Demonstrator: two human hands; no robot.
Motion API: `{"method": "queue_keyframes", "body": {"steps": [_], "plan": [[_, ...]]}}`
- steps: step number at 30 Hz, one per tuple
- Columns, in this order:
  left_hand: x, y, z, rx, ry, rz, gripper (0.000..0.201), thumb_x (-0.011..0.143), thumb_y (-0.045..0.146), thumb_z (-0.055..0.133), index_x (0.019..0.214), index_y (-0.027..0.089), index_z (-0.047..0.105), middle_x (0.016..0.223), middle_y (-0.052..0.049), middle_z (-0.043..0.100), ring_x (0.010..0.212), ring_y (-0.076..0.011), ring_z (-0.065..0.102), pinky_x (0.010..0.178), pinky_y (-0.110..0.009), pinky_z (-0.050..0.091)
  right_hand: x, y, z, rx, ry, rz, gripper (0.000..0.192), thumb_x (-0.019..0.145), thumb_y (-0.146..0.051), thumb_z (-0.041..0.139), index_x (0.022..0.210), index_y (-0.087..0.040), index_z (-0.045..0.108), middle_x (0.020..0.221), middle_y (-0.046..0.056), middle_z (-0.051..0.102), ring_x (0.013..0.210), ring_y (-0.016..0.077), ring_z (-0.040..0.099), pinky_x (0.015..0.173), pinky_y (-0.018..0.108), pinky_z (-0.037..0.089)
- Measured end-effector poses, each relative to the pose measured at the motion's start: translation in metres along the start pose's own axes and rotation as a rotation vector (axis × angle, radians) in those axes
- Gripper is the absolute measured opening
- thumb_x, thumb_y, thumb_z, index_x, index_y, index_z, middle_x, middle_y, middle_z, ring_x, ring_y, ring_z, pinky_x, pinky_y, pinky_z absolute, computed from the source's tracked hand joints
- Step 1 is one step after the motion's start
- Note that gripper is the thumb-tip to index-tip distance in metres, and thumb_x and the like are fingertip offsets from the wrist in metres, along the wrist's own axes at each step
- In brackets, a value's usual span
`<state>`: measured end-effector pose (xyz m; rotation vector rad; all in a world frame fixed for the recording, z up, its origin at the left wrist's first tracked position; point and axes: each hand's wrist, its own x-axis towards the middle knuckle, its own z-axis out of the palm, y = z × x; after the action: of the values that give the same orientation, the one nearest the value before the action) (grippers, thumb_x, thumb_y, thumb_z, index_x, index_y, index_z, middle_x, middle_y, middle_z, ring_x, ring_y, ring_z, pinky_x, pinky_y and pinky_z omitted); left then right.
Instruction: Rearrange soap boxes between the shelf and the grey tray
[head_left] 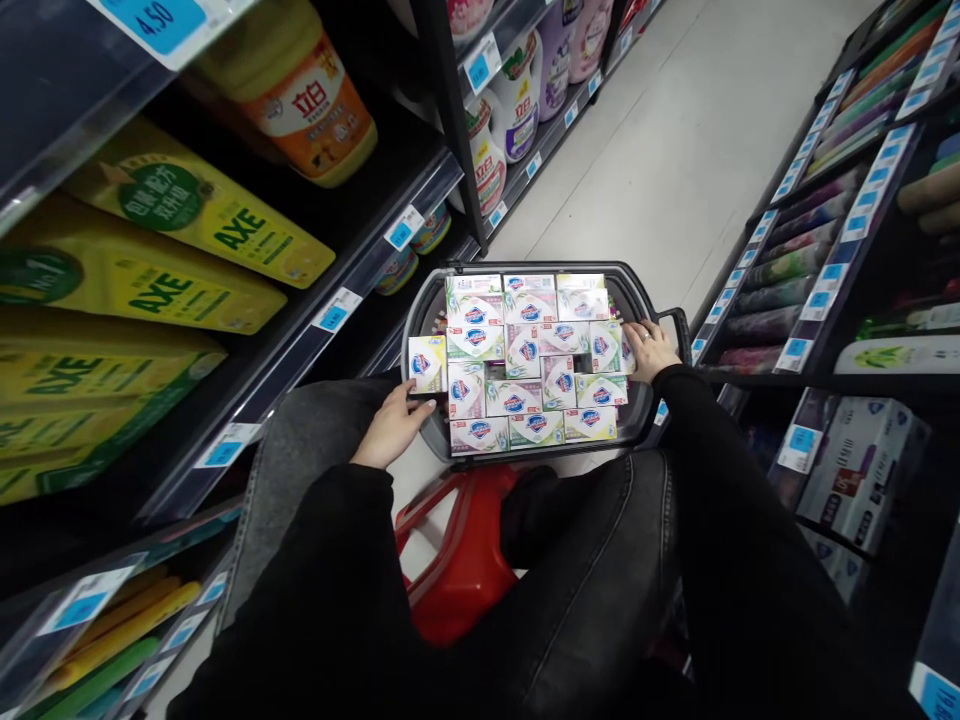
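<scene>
**Two hands at a basket packed with soap boxes**

The person sits low in a shop aisle, dark-trousered knees up, with a grey basket point(420, 330) on the floor just ahead of them. It is filled edge to edge with small soap boxes point(525, 350) lying flat in rough rows, white, green and pink, each with a blue oval badge.

The left hand point(391, 425) is at the basket's near left corner. Its grip is narrow — thumb and fingertips pinch the lower edge of a yellow-white soap box point(426, 363) that stands out past the left end of the rows, over the rim. The rest of the packed boxes lie just to the right of this grip, touching or nearly touching the held one.

The right hand point(649, 350) rests on the far right end of the rows, fingers curled down over the outermost boxes; whether it clasps one or only presses on them I cannot tell. A ring shows on one finger. The basket's black handle point(681, 330) sits just beyond this hand.

Below the left grip, between the knees, stands a red stool point(457, 560). To the left of that hand run shelves point(352, 270) with blue price tags, yellow AXE packs point(187, 290) and an orange-labelled bottle point(300, 90) — well apart from either hand
</scene>
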<state>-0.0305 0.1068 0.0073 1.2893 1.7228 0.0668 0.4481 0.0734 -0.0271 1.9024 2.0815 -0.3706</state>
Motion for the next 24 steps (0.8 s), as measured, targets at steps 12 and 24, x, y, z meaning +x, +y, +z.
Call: {"method": "queue_keyframes", "body": {"steps": [12,24], "plan": [[0.009,-0.012,0.009,-0.249,-0.022,-0.030,0.060,0.080,0.021,0.062,0.139,0.012,0.051,0.138,-0.015,0.057,0.124,-0.0251,0.058,0.108,-0.034,0.042,-0.040,-0.002,-0.030,0.081,-0.033,0.342,0.088,0.071,-0.036,0.068,0.148,-0.012,0.033,0.136,0.023,0.052,0.120,0.0356,0.052,0.095,0.046,0.046],[-0.036,0.017,0.006,0.086,0.224,0.154,0.063,0.082,0.014,0.058,0.142,0.006,0.043,0.135,-0.028,0.050,0.127,-0.0341,0.050,0.109,-0.043,0.037,-0.206,-0.160,-0.024,0.214,0.351,0.685,0.065,0.088,-0.054,0.028,0.129,-0.014,0.058,0.124,0.024,0.060,0.118,0.0385,0.055,0.097,0.054,0.045]]}}
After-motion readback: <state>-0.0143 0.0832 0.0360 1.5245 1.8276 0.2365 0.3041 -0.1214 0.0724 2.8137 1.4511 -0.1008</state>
